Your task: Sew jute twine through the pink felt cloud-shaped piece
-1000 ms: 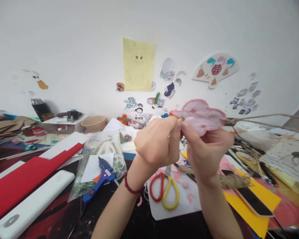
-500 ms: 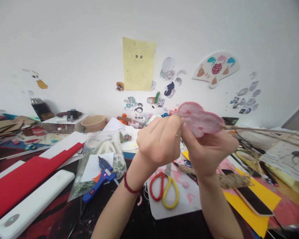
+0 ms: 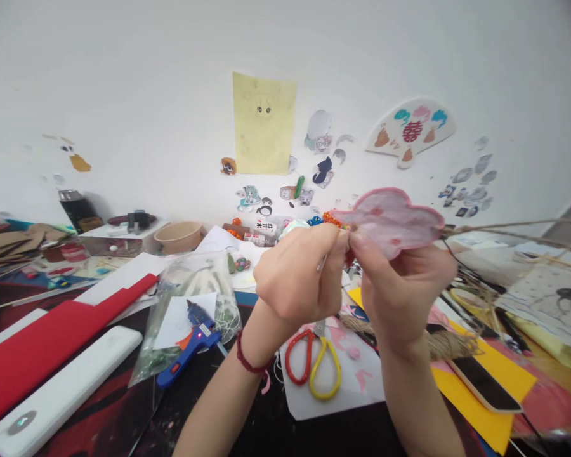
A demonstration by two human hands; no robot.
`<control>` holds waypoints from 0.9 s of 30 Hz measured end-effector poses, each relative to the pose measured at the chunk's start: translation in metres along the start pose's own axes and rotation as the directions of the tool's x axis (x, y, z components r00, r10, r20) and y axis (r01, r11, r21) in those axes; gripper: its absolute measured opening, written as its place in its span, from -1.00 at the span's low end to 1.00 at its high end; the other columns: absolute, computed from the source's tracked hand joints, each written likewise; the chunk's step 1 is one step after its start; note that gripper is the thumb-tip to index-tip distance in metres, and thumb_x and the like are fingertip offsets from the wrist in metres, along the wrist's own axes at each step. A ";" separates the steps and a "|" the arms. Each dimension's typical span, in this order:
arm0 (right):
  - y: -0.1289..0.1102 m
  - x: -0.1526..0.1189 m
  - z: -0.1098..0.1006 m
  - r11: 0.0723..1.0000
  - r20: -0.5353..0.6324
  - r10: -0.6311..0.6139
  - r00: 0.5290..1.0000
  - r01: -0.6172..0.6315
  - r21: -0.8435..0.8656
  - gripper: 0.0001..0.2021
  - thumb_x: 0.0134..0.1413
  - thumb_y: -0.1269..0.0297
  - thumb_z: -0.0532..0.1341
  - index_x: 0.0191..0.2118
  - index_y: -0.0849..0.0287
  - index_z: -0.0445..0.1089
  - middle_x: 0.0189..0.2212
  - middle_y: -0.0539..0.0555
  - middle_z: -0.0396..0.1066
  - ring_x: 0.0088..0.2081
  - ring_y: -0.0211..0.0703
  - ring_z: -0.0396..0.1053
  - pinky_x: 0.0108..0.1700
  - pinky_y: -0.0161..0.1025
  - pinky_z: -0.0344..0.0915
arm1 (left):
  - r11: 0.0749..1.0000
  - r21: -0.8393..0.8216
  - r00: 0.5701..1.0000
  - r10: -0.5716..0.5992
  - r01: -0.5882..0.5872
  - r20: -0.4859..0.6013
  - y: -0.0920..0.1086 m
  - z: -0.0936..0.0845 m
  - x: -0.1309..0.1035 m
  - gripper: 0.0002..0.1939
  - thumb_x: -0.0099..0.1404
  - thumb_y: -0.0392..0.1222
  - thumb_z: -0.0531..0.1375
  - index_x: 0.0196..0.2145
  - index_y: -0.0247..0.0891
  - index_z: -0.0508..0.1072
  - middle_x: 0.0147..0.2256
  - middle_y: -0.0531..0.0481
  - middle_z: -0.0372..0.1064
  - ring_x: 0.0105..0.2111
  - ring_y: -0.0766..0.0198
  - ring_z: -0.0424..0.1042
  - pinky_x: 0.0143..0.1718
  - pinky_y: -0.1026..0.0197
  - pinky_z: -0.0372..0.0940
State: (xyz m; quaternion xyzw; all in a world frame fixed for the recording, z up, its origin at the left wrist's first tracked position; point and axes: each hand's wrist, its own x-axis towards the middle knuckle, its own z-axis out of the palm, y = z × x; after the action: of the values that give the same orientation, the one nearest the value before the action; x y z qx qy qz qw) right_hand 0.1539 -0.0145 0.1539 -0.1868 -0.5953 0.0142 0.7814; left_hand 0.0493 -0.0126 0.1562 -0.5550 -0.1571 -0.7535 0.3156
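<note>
A pink petal-edged piece (image 3: 380, 216), pale with a few darker pink spots, is raised in front of the wall. My right hand (image 3: 406, 292) grips it from below, thumb on its near face and fingers behind. Closed in a pinch, my left hand (image 3: 297, 273) meets the right thumb at the piece's lower left edge; what lies between its fingertips is hidden. Brown twine (image 3: 528, 225) stretches from near the piece's right end to the right. Below the hands, scissors (image 3: 326, 368) with one red and one yellow handle lie on a white sheet (image 3: 333, 406) with pink scraps.
A blue glue gun (image 3: 190, 352) rests by a clear plastic bag (image 3: 171, 298) at left. Further left are a white bar-shaped device (image 3: 71, 387) and red card (image 3: 52, 343). At right, a phone (image 3: 485, 384) and a twine bundle (image 3: 450, 344) lie over yellow card (image 3: 450, 397).
The pink piece has shifted right and slightly up, tilting a little. My left hand has turned, so its thumb now shows against the right thumb.
</note>
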 end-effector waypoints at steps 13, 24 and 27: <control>0.004 -0.001 0.001 1.000 -0.008 -0.008 1.000 0.008 0.006 -0.89 0.05 0.34 0.40 -0.46 0.06 0.52 -0.57 -0.07 0.44 -0.53 -0.21 0.38 -0.45 -0.20 0.39 | 0.995 -0.001 0.992 0.102 -0.102 0.079 -0.004 -0.004 0.005 -0.92 0.32 -0.45 0.18 -0.32 -0.39 0.46 -0.46 0.00 0.50 -0.50 0.38 0.45 -0.42 0.33 0.32; 0.008 -0.001 -0.003 0.951 -0.019 -0.215 0.976 0.205 -0.232 -0.85 -0.03 0.40 0.43 -0.48 0.04 0.50 -0.65 -0.12 0.31 -0.56 -0.23 0.32 -0.40 -0.18 0.34 | 0.958 0.130 0.956 0.233 -0.257 0.178 -0.005 -0.004 0.004 -0.94 0.31 -0.46 0.17 -0.33 -0.43 0.43 -0.51 -0.03 0.41 -0.55 0.34 0.30 -0.53 0.25 0.20; 0.010 -0.002 -0.001 0.946 -0.024 -0.230 0.973 0.218 -0.241 -0.91 -0.01 0.37 0.42 -0.40 0.03 0.54 -0.62 -0.09 0.39 -0.52 -0.18 0.38 -0.40 -0.16 0.36 | 0.947 0.170 0.954 0.243 -0.273 0.176 -0.007 -0.004 0.002 -0.95 0.30 -0.45 0.17 -0.32 -0.44 0.43 -0.51 -0.03 0.41 -0.55 0.34 0.30 -0.54 0.24 0.20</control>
State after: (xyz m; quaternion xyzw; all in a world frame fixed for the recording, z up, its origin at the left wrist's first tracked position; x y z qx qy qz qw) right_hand 0.1561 -0.0056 0.1483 -0.2102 -0.5898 -0.1504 0.7651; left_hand 0.0419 -0.0104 0.1575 -0.5937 -0.1786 -0.6423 0.4507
